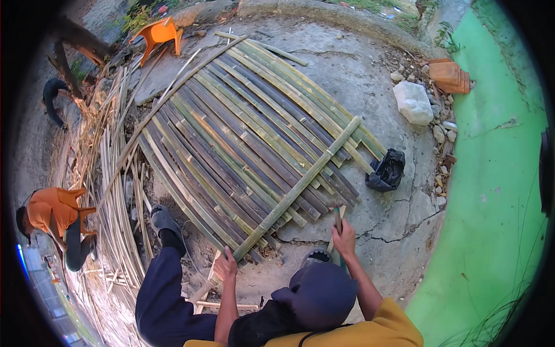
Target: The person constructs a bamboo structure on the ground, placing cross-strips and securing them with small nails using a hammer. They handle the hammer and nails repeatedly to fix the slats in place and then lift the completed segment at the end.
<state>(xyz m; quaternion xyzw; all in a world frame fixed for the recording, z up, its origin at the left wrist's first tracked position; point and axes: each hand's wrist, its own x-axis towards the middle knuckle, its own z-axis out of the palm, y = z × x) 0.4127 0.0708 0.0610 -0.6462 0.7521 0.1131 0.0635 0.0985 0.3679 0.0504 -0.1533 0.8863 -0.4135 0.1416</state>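
A large panel of split bamboo slats (231, 150) lies on the ground before me, with a bamboo crossbar (300, 179) laid across its near end. My left hand (225, 266) is closed at the near end of the outermost left slat, beside the crossbar's lower end. The fingers partly hide what they grip. My right hand (344, 238) is wrapped around a green-handled tool (337, 216), held upright by the panel's near edge. The tool's head is blurred, so its kind is unclear. A pale wooden strip shows behind that hand.
A black plastic bag (386, 171) stands at the panel's right corner. A pale rock (413, 103) and stones line a green strip (491, 173). Loose bamboo strips (118, 173) pile up at left. A person (55, 214) bends beside an orange chair; another orange chair (159, 36) is farther off.
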